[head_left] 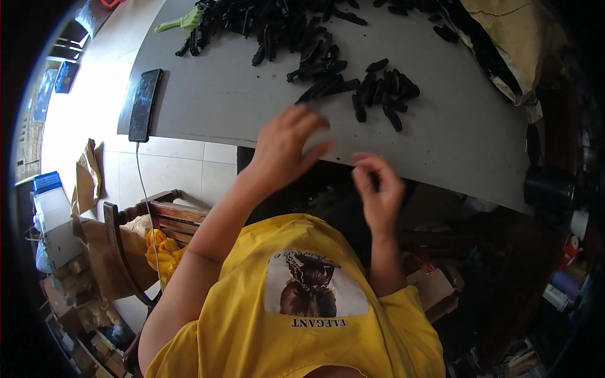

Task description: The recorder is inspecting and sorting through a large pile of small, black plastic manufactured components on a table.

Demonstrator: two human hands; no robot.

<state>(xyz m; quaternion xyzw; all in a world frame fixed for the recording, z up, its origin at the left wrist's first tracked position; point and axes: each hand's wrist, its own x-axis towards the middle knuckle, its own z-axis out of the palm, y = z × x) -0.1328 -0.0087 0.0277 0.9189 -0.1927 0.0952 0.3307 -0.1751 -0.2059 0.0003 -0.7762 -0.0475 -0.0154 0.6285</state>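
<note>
Over the table's near edge hovers my left hand (pixel 287 146), its thumb spread from the bent fingers and slightly smeared by motion. No object shows in it. My right hand (pixel 382 195) is just off the edge, to the right. Its thumb and curled forefinger have a gap between their tips, where I see nothing held. Beyond the hands, a small group of black plastic pieces (pixel 386 91), elongated and ridged, lies on the grey table (pixel 220 101). A larger heap of similar black pieces (pixel 268 31) covers the far middle, its nearest pieces just past my left fingertips.
A phone (pixel 145 106) with a white cable (pixel 144 173) lies at the table's left edge. A light green tool (pixel 183 21) rests beside the heap. At the far right stands an open beige sack (pixel 507 38). A wooden chair (pixel 179 217) is at my left, near brown bags (pixel 104 258).
</note>
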